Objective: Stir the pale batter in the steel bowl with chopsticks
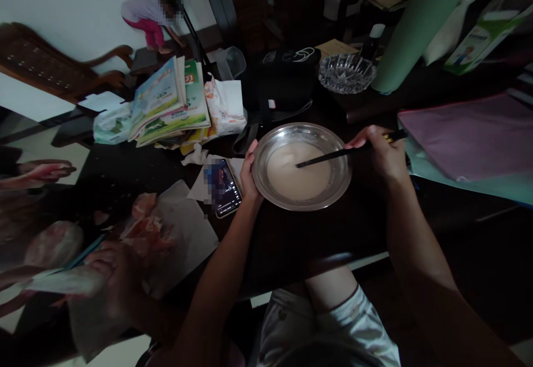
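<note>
A shiny metal bowl (300, 206) stands on the dark table, with a pale, creamy liquid (300, 181) inside. My left hand (249, 172) grips the bowl's left rim, fingers at the outside and partly hidden. Held in my right hand (381, 147) are dark chopsticks (322, 159), slanting down to the left with their tips in the liquid. Whether there are two sticks or one is hard to see. Just left of my left hand lies a lit phone (224, 186) on white paper.
Books (170, 100) and a tissue pack (225, 106) are stacked at back left. Behind the bowl are a black bag (278, 89) and a glass ashtray (346, 73). A purple folder (462, 134) lies right. Another person's hands (108, 267) work at left near peels (145, 228); someone bends at the back (145, 14).
</note>
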Tool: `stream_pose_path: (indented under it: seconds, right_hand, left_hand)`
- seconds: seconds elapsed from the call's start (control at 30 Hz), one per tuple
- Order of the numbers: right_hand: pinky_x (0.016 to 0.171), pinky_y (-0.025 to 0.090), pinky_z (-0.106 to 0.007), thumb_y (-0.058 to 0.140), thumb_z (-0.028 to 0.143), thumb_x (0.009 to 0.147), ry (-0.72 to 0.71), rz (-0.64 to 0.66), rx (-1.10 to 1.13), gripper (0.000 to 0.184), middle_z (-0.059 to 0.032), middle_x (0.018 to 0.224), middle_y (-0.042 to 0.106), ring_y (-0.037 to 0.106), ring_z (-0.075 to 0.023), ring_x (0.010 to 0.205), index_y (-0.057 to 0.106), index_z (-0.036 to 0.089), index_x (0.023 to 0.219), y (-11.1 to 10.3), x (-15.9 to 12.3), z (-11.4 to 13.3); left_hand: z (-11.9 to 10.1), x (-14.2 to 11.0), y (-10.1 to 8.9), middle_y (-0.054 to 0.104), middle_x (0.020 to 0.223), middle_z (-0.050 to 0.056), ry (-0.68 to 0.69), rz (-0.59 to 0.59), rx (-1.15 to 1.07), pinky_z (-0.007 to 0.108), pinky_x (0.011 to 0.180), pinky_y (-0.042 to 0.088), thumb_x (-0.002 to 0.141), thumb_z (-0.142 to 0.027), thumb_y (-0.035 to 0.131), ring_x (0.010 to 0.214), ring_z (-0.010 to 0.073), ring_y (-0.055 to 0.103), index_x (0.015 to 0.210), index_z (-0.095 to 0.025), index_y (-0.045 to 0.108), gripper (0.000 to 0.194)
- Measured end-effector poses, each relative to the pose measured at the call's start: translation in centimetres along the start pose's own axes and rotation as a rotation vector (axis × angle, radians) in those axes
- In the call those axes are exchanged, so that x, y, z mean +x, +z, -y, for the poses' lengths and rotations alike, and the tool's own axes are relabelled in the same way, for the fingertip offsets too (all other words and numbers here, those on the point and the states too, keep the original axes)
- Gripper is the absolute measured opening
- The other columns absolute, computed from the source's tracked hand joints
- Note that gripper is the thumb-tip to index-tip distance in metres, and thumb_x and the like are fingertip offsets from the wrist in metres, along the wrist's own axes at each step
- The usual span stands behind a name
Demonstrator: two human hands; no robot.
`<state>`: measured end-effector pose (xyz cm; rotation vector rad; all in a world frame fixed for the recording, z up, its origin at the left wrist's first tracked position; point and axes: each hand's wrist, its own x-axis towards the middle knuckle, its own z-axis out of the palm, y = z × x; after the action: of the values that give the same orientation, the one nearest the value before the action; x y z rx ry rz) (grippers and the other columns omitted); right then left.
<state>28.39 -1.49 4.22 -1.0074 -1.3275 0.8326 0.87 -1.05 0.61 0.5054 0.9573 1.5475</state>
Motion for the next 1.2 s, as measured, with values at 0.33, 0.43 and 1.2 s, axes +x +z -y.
stream_pose_path:
  seconds: [0.33,0.43,1.2]
  right_hand:
    - [0.079,0.055,-0.041,0.061,0.061,0.089,0.015,-0.007,-0.025,0.044,-0.0015,0.063,0.071,0.071,-0.0217,0.069,0.069,0.027,0.061,-0.14,0.04,-0.05]
    - [0.076,0.054,-0.040,0.061,0.059,0.089,0.013,0.073,-0.002,0.044,-0.0022,0.065,0.072,0.071,-0.0218,0.069,0.070,0.026,0.061,-0.04,-0.01,-0.02]
    - [0.079,0.055,-0.040,0.067,0.063,0.083,0.044,0.112,0.010,0.041,-0.0022,0.069,0.074,0.072,-0.0227,0.073,0.072,0.026,0.065,0.19,0.00,-0.12]
  left_hand:
    - [0.11,0.06,-0.16,0.075,0.120,0.001,0.011,0.008,-0.003,0.035,0.114,0.041,0.081,-0.029,0.063,0.133,0.0245,0.056,0.104,-0.027,0.076,0.026]
    - [0.10,0.06,-0.22,0.075,0.120,0.000,0.013,0.022,0.001,0.035,0.113,0.042,0.081,-0.030,0.063,0.132,0.0243,0.056,0.104,-0.028,0.076,0.026]
    - [0.10,0.03,-0.25,0.076,0.116,0.001,0.027,0.023,-0.021,0.031,0.109,0.043,0.080,-0.028,0.064,0.125,0.0230,0.061,0.106,-0.025,0.076,0.028]
